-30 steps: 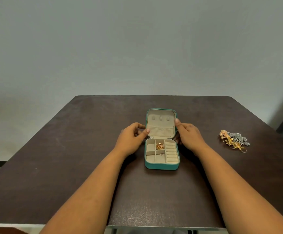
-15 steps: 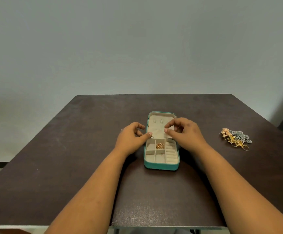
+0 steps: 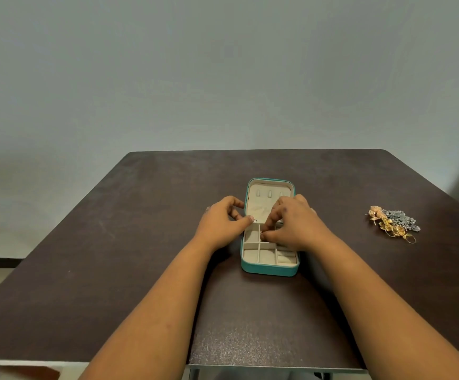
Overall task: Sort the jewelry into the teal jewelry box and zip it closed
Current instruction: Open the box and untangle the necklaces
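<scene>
Dark table, right hand curled over jewelry box

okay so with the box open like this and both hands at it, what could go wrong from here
1. The right hand reaches into the tray of the open teal jewelry box, hiding what its fingers do; a piece there might get knocked out.
2. The jewelry pile looks bunched together, so lifting one piece could drag others.
3. The left hand only steadies the box edge; it may slide.

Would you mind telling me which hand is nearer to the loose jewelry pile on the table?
Right. The right hand is over the teal jewelry box, left of the jewelry pile; the left hand sits beyond the box's far side.
</scene>
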